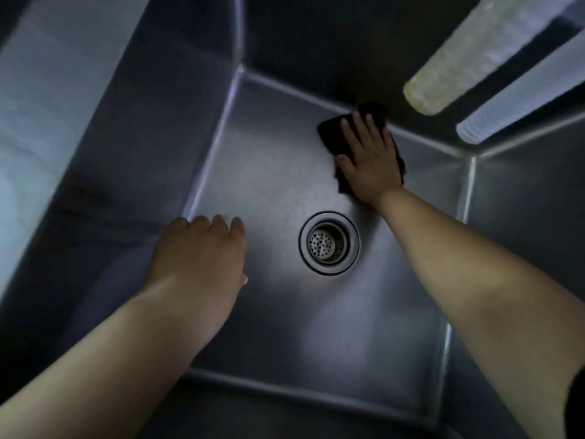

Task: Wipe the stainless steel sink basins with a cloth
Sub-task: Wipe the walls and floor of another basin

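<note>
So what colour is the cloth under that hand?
The cloth looks black or very dark, pressed flat under the right hand. The head view shows it.

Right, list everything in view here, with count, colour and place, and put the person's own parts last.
sink basin: one, grey stainless steel, filling the frame.
drain strainer: one, silver metal with a perforated centre, in the basin floor, between the two arms.
cloth: one, dark, on the basin floor by the far wall.
cup stacks: two, translucent pale, lying at upper right, over the sink.
right hand: one, fingers spread flat, pressing on the cloth.
left hand: one, fingers loosely curled, holding nothing, at the basin's left side.
</note>
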`<state>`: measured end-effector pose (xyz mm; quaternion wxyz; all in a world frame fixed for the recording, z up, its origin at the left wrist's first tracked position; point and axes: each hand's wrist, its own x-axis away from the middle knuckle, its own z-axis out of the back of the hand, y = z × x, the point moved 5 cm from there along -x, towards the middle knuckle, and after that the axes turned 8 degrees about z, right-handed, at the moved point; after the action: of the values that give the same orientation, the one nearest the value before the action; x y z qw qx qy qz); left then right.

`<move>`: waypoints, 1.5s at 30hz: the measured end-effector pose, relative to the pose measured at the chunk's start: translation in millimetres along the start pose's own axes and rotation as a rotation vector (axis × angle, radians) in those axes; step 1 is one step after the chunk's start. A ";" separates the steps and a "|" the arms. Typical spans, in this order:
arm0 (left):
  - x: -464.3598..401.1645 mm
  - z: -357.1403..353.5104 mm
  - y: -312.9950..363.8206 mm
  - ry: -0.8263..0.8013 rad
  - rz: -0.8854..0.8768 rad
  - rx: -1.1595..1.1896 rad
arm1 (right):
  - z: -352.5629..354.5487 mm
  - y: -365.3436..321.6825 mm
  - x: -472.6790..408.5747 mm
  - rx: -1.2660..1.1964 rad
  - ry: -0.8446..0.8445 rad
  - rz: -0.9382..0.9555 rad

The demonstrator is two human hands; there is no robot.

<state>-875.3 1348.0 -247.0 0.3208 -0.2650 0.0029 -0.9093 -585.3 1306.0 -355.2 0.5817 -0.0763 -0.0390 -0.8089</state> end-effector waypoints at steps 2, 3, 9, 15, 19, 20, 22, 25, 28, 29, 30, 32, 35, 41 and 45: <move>0.2 0.1 0.6 -0.008 0.000 -0.008 | -1.5 26.4 20.6 0.016 -0.017 -0.079; 0.6 0.0 1.0 -0.013 -0.002 -0.009 | -2.2 38.8 30.9 0.015 -0.017 -0.125; 2.6 3.0 3.8 -0.023 -0.026 -0.018 | -7.9 100.6 93.5 -0.056 -0.004 -0.598; 1.5 6.3 7.8 -0.073 -0.034 0.032 | -8.0 51.9 45.6 -0.303 0.024 -1.026; 1.0 6.2 10.2 -0.116 -0.053 0.014 | -3.1 -36.2 -19.6 -0.205 0.083 -0.738; 0.7 6.4 10.0 -0.118 -0.055 0.012 | -2.2 -62.6 -37.4 -0.182 0.074 -0.618; 0.6 6.1 9.4 -0.132 -0.055 0.004 | -2.5 -109.8 -70.6 -0.153 0.047 -0.387; -1.1 5.3 8.5 -0.145 -0.053 -0.008 | 0.1 -138.5 -98.4 -0.127 -0.012 -0.204; -0.2 5.0 6.4 -0.158 -0.042 -0.016 | 0.3 -142.3 -89.6 -0.049 -0.056 0.006; -0.6 5.0 4.9 -0.157 -0.033 -0.026 | -0.3 -145.2 -81.9 -0.038 -0.055 0.087; -1.1 5.0 3.4 -0.155 -0.020 -0.037 | -1.2 -148.4 -72.0 -0.037 -0.055 0.148; -2.1 3.6 -0.8 -0.149 0.024 -0.041 | -4.9 -155.0 -45.0 -0.037 -0.059 0.229; -1.8 5.5 -7.8 -0.117 0.101 -0.020 | -14.1 -170.0 14.6 -0.054 -0.045 0.336; 5.8 10.9 -13.7 -0.169 0.108 -0.031 | -37.7 -219.5 167.9 -0.029 -0.119 0.626; 24.3 38.1 -28.2 0.063 0.056 -0.139 | -41.1 -223.9 206.5 0.014 -0.163 0.773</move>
<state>-889.2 1362.5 -197.7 0.3266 -0.2577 0.0837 -0.9055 -864.8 1178.4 -355.1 0.8389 -0.1453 -0.0588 -0.5213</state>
